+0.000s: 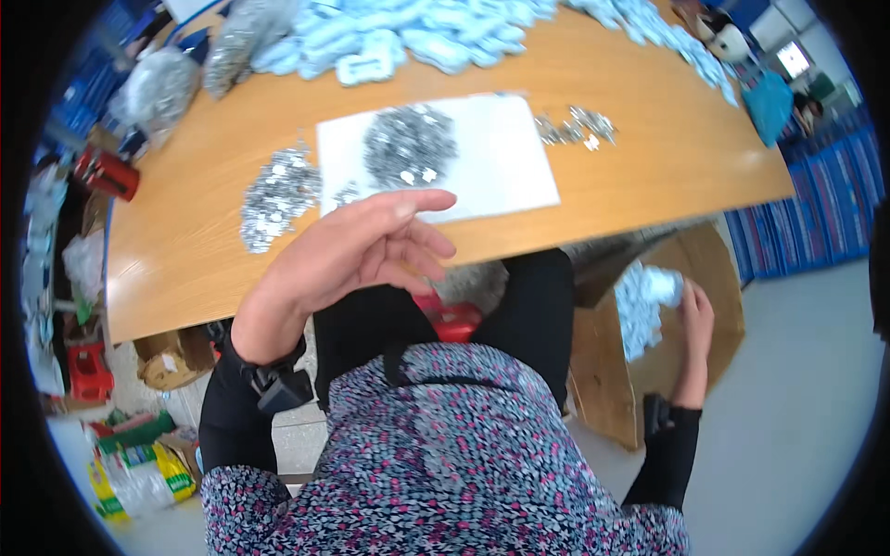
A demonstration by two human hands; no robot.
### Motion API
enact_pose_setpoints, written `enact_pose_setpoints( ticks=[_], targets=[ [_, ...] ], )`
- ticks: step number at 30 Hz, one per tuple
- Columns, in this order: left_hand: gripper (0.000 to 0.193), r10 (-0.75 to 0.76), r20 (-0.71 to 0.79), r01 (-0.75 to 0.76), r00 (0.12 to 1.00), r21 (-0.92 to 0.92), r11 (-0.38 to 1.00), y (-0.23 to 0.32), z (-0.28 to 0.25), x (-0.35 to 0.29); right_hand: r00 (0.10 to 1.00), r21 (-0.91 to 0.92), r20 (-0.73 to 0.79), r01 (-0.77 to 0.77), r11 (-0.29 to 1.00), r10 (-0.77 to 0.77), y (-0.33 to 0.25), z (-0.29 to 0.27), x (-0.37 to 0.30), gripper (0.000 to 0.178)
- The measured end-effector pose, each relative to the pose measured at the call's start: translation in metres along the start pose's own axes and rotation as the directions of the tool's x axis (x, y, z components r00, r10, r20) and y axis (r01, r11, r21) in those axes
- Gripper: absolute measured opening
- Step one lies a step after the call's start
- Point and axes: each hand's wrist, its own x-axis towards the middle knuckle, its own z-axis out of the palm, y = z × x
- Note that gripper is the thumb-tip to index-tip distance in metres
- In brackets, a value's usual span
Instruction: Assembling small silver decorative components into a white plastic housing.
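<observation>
Above the table's near edge, my left hand (366,246) is open, fingers apart and holding nothing. It is nearest to a white sheet (505,162) that bears a round heap of small silvery metal pieces (408,139). My right hand (698,320) is lowered at the mouth of a cardboard box (598,375) on the right, its fingers closed on a light blue plastic piece (662,286). More light blue pieces (638,320) lie inside that box. The fingertips of my right hand are partly hidden.
On the wooden table (667,176), metal pieces lie left of the sheet (278,199) and right of it (589,125). A large pile of light blue pieces (408,37) covers the far side, beside clear plastic bags (162,88). Blue stacked crates (807,208) stand beyond the box.
</observation>
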Motion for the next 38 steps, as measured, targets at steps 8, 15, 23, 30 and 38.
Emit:
enact_pose_setpoints(
  ticks=[8, 15, 23, 30, 38],
  targets=[
    [0.042, 0.446, -0.436, 0.122, 0.782, 0.808, 0.577, 0.077, -0.125, 0.092, 0.993, -0.067, -0.114, 0.006, 0.998, -0.014, 0.096, -0.015, 0.018, 0.027],
    [0.04, 0.662, 0.105, 0.094, 0.742, 0.961, -0.258, 0.081, -0.151, 0.204, 0.977, -0.058, -0.047, 0.204, 0.977, -0.207, -0.012, 0.053, 0.002, 0.021],
    [0.06, 0.319, 0.062, 0.129, 0.946, 0.83, -0.543, 0.112, -0.131, 0.246, 0.889, -0.112, 0.044, 0.458, 0.882, -0.456, -0.138, 0.085, -0.012, 0.015],
    [0.043, 0.306, -0.009, 0.093, 0.952, 0.96, -0.263, 0.123, -0.154, 0.236, 0.799, -0.138, 0.187, 0.597, 0.79, -0.571, -0.204, 0.128, -0.004, 0.016],
    [0.05, 0.402, -0.26, -0.029, 0.878, 0.808, 0.588, 0.123, -0.098, 0.139, 0.742, -0.376, 0.37, 0.67, 0.64, -0.56, -0.223, 0.178, 0.059, 0.019]
  ],
)
